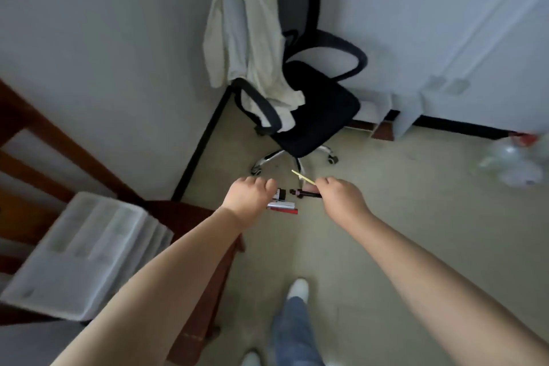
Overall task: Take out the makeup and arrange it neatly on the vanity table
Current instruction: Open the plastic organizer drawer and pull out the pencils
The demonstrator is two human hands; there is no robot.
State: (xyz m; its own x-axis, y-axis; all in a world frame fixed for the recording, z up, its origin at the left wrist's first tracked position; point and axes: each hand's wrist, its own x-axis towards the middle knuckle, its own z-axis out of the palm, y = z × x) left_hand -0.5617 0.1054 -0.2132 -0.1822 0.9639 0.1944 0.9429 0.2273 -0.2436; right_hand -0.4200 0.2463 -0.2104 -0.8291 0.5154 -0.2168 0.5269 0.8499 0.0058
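Note:
Both my arms reach forward above the floor. My left hand (249, 197) grips several makeup items: a small dark bottle (280, 194), a silver tube (282, 205) and a red tube (285, 211) stick out to its right. My right hand (338, 196) holds a dark slim tube (304, 194) and a thin yellow stick (301, 178) that points up and left. The two hands are close, their items nearly meeting. The fingers' undersides are hidden.
A clear plastic organiser box (89, 249) sits on a dark wooden chair (184, 217) at the lower left. A black office chair (312, 110) draped with a white garment (249, 38) stands ahead by the wall. Clear plastic bottles (511, 163) lie on the right. My leg and shoe (297, 291) are below.

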